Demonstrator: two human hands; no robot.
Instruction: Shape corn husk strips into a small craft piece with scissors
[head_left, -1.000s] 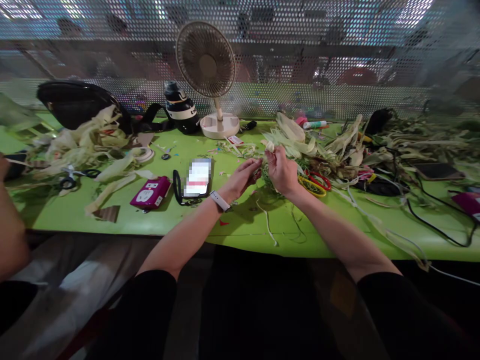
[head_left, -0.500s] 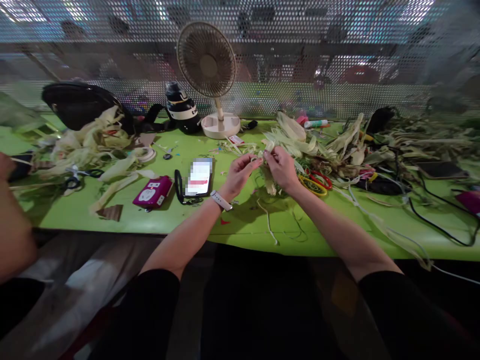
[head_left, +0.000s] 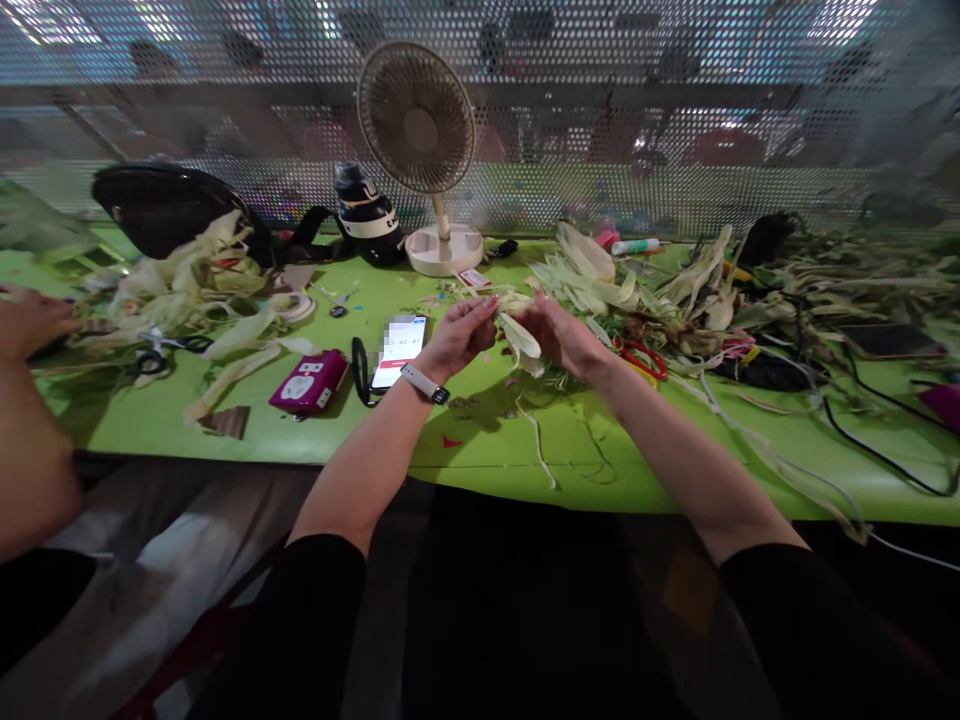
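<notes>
A pale corn husk (head_left: 523,343) hangs between my two hands above the table, its broad end pointing down. My left hand (head_left: 463,335), with a light-banded watch on its wrist, pinches the husk's upper left end between closed fingers. On the other side my right hand (head_left: 561,332) curls round the husk's right end; its fingertips are partly hidden behind the strips. Just right of that hand lie red-handled scissors (head_left: 643,358). A pile of loose corn husks (head_left: 592,265) spreads behind and to the right of my hands.
The green table (head_left: 390,435) holds a fan (head_left: 442,250), a dark bottle (head_left: 367,225), a phone (head_left: 401,350) and a magenta box (head_left: 309,382). More husks (head_left: 199,265) and scissors (head_left: 161,350) lie left. Another person's hand (head_left: 34,320) is at far left. Cords (head_left: 847,430) trail right.
My left hand has drawn slightly left and turned over, and my hands are farther apart. The husk between them shows more clearly. The other person's hand has come into view at left.
</notes>
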